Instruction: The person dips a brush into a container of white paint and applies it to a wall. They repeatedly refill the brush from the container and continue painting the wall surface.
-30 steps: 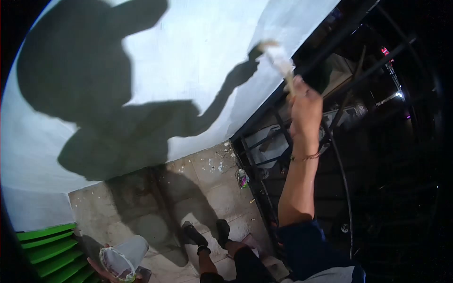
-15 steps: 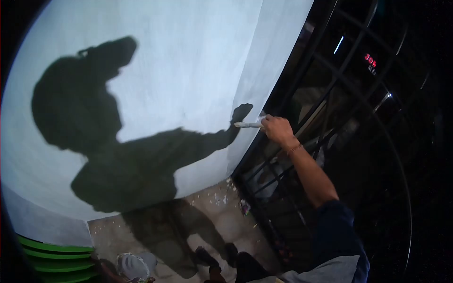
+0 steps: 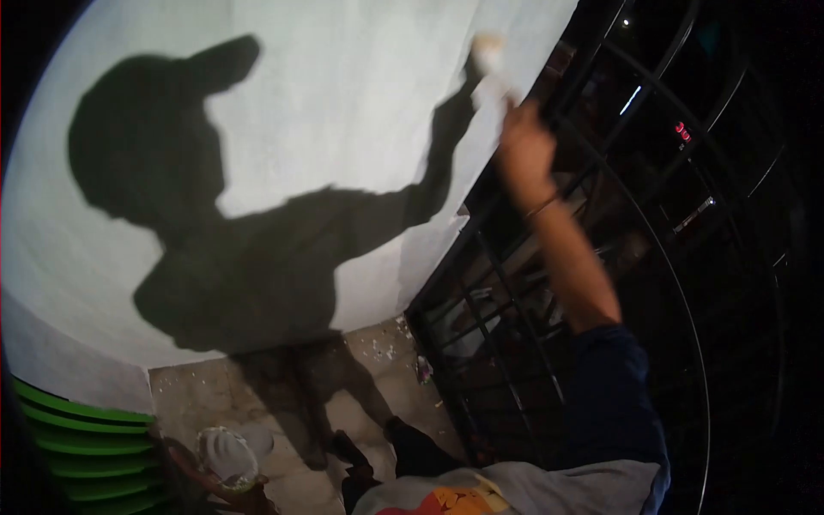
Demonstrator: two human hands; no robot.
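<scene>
Your right hand [image 3: 525, 146] is raised, fist closed on a brush [image 3: 491, 60] pressed to the white wall [image 3: 343, 86] (bristles pale, paint-loaded, blurred). Left hand [image 3: 184, 468] low, gripping a paint-smeared white cup [image 3: 227, 455].

- A white wall [image 3: 343, 103] fills the view, brightly lit, with a dark shadow cast across it.
- Black metal railing [image 3: 532, 283] stands right.
- Speckled tiled floor [image 3: 215, 395] below.
- Green slats [image 3: 77, 446] lower left.

1. The wall [image 3: 326, 112] fills ten to twelve o'clock.
2. The railing [image 3: 601, 283] stands at three o'clock, right of the wall.
3. The bucket [image 3: 227, 455] sits on the floor [image 3: 386, 378] at seven o'clock.
4. The brush [image 3: 491, 64] touches the wall at one o'clock.
</scene>
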